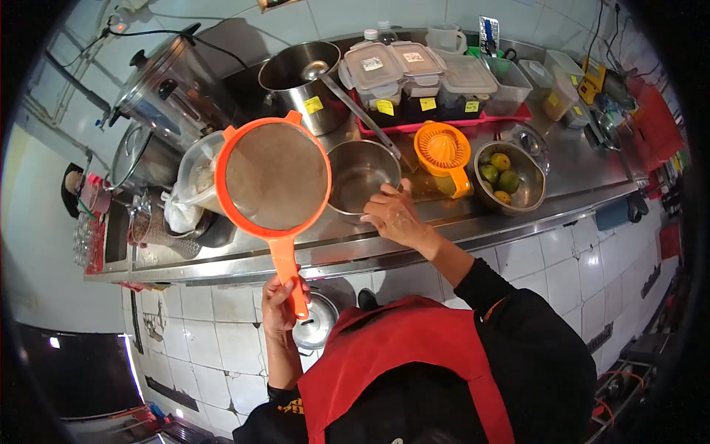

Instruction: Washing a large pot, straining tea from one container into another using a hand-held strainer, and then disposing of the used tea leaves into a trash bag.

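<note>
My left hand [283, 302] grips the handle of an orange plastic strainer [277, 176], whose fine mesh faces the camera. The strainer is held up in front of the counter and hides part of what lies behind it. My right hand [392, 215] is at the near right rim of a steel pot [360, 172] on the steel counter, its thumb and fingers on the rim. Right of the pot sits an orange citrus juicer [442, 149]. Further right, a steel bowl [531, 186] holds several green and yellowish citrus fruits [507, 181].
Behind stand a tall steel pot [316, 111] with a ladle [360, 114] and lidded plastic containers [374, 66] on a red tray [402, 129]. A bowl with a plastic bag [183, 213] and a lidded pot [130, 166] are at left. A lidded pan [316, 322] is below the counter's edge.
</note>
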`<state>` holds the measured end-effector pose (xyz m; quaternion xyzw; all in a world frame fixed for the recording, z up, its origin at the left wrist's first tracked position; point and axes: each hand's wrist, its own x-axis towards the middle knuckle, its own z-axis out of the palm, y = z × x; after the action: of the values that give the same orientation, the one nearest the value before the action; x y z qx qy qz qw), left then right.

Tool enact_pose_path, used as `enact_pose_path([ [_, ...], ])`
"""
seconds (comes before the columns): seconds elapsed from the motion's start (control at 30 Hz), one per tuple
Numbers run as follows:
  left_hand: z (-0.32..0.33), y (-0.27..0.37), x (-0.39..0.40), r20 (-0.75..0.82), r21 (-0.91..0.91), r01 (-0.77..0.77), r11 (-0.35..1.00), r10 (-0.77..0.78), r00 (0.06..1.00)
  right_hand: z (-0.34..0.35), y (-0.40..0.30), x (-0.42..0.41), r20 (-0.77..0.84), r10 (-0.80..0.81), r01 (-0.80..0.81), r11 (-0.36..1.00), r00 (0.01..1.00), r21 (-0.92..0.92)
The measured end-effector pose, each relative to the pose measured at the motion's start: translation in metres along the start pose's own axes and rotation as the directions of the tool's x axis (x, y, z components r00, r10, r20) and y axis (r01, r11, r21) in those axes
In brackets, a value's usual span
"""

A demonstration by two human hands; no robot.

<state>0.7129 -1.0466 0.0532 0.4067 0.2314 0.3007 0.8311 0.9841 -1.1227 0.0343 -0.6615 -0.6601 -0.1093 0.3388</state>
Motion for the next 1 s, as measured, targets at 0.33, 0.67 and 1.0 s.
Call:
enact_pose_path([
  [0.33,-0.063,0.015,0.029,-0.125,0.124,0.209,0.970,-0.193,0.973,-0.034,0.002,0.007,0.061,0.194,-0.182,0.969,0.979,-0.165],
  [0.67,-0.142,0.045,0.014,-0.221,0.462,0.416,0.783,-0.353,0.909,0.004,0.055,0.152,0.031,0.488,-0.454,0.832,0.872,-0.318],
  [1.0,-0.135,0.068,0.048,-0.231,0.942,0.206,0.266,0.069,0.970,0.048,0.103,0.176,0.061,0.553,-0.399,0.670,0.831,-0.626],
])
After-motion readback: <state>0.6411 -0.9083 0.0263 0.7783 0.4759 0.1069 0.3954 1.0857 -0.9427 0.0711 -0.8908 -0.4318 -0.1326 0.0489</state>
